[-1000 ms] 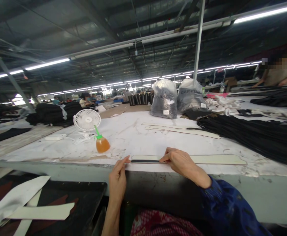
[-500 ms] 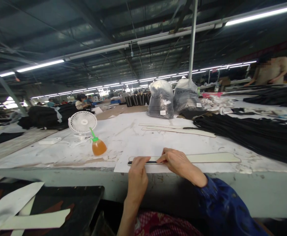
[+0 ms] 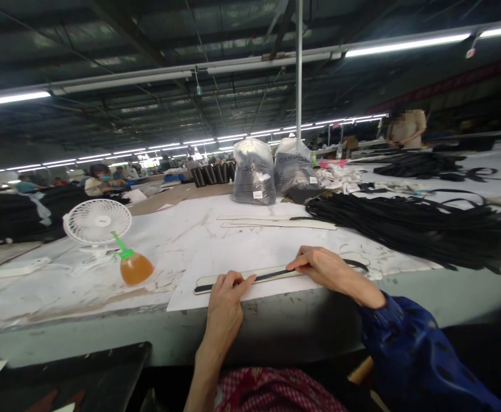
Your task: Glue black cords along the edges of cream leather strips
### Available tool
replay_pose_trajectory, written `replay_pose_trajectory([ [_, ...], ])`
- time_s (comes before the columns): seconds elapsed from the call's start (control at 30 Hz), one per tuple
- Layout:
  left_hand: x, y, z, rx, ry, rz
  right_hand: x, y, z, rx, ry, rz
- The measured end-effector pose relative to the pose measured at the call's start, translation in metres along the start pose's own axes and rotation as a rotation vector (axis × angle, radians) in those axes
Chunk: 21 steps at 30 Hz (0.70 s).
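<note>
While the right hand [image 3: 325, 269] pinched the black strip [image 3: 271, 276] lying along a pale piece [image 3: 205, 281] near the edge of the table [image 3: 181, 329], the left hand [image 3: 228, 297] rested on the same strip — whether gripping, the view could not tell. Uneven pull between them could have skewed the strip, and its bowed end — curving beyond the right hand — might have twisted.

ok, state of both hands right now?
Left hand: over the black strip; can't tell if gripping.
Right hand: closed, holding the same strip.
</note>
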<state>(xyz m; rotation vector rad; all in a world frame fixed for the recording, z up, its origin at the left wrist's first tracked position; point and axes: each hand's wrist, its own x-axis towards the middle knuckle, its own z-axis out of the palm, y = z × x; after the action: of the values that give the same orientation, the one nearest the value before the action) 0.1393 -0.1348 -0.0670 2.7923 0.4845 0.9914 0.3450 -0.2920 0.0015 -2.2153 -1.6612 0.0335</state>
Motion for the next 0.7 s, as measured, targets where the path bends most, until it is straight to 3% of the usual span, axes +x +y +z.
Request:
replay_pose_trajectory([
  [0.23, -0.001, -0.011, 0.006, 0.032, -0.019, 0.065, 0.0, 0.01, 0.013, -0.038, 0.017, -0.034],
  [0.47, -0.002, -0.012, 0.004, 0.04, -0.039, 0.064, 0.001, 0.004, 0.012, -0.114, 0.008, -0.025],
  [0.57, 0.001, -0.007, -0.004, 0.053, -0.057, 0.061, 0.0, -0.002, 0.009, -0.136, 0.007, -0.019],
  [0.7, 0.019, 0.015, -0.009, -0.049, 0.034, 0.003, -0.002, -0.007, 0.005, -0.149, -0.003, -0.004],
])
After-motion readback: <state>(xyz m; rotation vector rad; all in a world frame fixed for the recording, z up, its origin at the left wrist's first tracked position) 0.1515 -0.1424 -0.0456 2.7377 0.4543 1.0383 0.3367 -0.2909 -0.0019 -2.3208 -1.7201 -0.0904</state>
